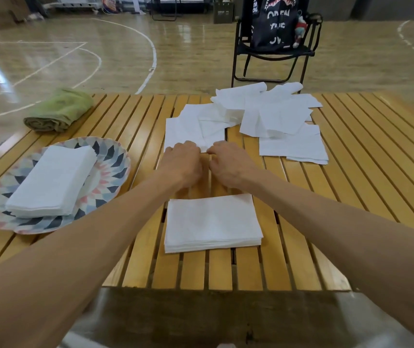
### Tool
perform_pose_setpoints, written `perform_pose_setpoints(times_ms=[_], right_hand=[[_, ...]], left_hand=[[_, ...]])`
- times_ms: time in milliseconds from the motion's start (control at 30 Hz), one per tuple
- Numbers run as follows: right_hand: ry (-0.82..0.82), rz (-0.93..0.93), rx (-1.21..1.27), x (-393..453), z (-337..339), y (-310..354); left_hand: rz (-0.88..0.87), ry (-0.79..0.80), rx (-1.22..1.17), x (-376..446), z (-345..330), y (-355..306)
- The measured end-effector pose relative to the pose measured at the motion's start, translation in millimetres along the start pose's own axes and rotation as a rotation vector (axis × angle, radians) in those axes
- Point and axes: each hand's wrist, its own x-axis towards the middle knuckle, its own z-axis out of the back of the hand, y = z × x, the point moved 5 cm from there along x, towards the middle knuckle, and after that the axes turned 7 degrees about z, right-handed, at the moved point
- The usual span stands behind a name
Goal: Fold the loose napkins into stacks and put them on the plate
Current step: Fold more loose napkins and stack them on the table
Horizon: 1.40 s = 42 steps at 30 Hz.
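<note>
Fingers of left hand (184, 163) and right hand (228, 165) curl down, knuckles nearly touching, both pinching the near edge of one loose napkin (191, 134) lying flat on the slatted worktop (351, 172). Landmark: folded stack (212, 223), square-edged, just nearer than the hands; bare slats between it and the wrists. Beyond and right of the stack, loose napkins (276, 114) overlap, some reaching the worktop's far edge. Left of the stack, patterned plate (115, 156) carries a second folded pile (52, 182). Far left beyond the plate, rolled green towel (59, 111).
</note>
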Motion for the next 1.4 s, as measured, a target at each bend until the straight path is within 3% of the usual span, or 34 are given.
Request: perform_pose_setpoints(times_ms=[167,400,667,833,967,1100,1233,1333,1400], right_hand=[[-0.074,-0.069,0.164,2.2,3.4,-5.9],[-0.176,-0.101,0.552,-16.8,19.2,5.2],[-0.289,0.021,0.477,-60.3,59.6,24.9],[-0.147,0.040,0.639,-89.5,78.9,37.2],[0.015,0.010,0.964,-107.6,79.5,44.1],[0.076,-0.081,1.262,-123.6,80.9,43.2],[0.039,-0.171,1.491,-136.8,81.3,33.6],[0.001,-0.212,1.618,-144.6,79.4,26.8],[-0.025,-0.239,1.670,-148.6,77.2,24.2]], left_hand=[[-0.023,-0.067,-0.059,-6.6,11.0,4.9],[-0.199,-0.181,-0.239,-48.8,54.3,-12.9],[-0.273,-0.423,-0.337,-92.7,111.3,-14.9],[-0.285,-0.548,-0.317,-102.1,140.8,-10.6],[-0.258,-0.538,-0.356,-105.2,154.4,-13.2],[-0.104,-0.413,-0.393,-101.8,141.4,1.4],[0.290,-0.278,-0.850,-118.3,119.6,28.8],[0.615,0.139,-1.359,-141.4,75.5,31.5],[0.666,0.379,-1.628,-157.3,51.5,22.7]])
